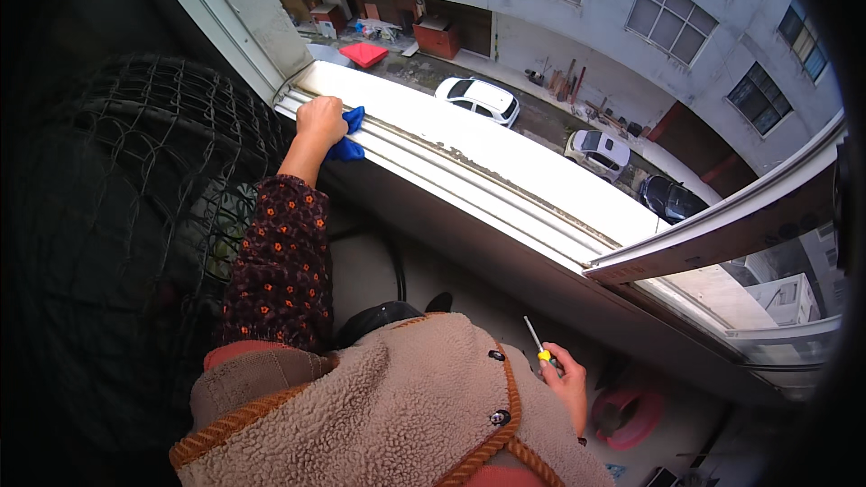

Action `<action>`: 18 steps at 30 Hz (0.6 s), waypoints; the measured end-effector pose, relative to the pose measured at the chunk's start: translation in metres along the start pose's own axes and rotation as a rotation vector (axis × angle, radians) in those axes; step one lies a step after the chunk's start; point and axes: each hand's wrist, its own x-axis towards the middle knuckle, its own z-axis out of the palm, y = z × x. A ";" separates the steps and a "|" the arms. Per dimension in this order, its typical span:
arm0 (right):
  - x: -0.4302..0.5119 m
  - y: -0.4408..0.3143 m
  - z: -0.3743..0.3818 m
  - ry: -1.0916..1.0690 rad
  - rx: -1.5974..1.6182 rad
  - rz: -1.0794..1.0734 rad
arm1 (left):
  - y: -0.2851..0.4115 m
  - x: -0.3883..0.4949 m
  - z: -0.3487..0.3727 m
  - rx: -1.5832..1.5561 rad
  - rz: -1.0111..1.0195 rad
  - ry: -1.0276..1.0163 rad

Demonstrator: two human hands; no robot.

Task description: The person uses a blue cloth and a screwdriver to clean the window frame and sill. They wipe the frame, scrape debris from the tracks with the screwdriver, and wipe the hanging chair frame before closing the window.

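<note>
My left hand (319,123) is closed in a fist on a blue cloth (350,147), pressed to the white window track (406,150) near its left corner. Dark dirt lies along the outer groove of the track, beside the bright sill (467,128). Low on the right, my right hand (567,379) grips a screwdriver (538,341) with a yellow and green handle. Its metal shaft points up and away from me, apart from the window. My fingers hide part of the handle.
A sliding window sash (717,216) stands at the right end of the track. Wire mesh (183,128) rises at the left. On the floor at lower right is a pink basin (629,419) holding something dark. Parked cars (479,100) stand outside, far below the sill.
</note>
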 end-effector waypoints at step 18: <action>0.128 -0.214 0.031 0.019 0.144 -0.641 | -0.002 -0.028 -0.028 -0.928 -0.324 0.298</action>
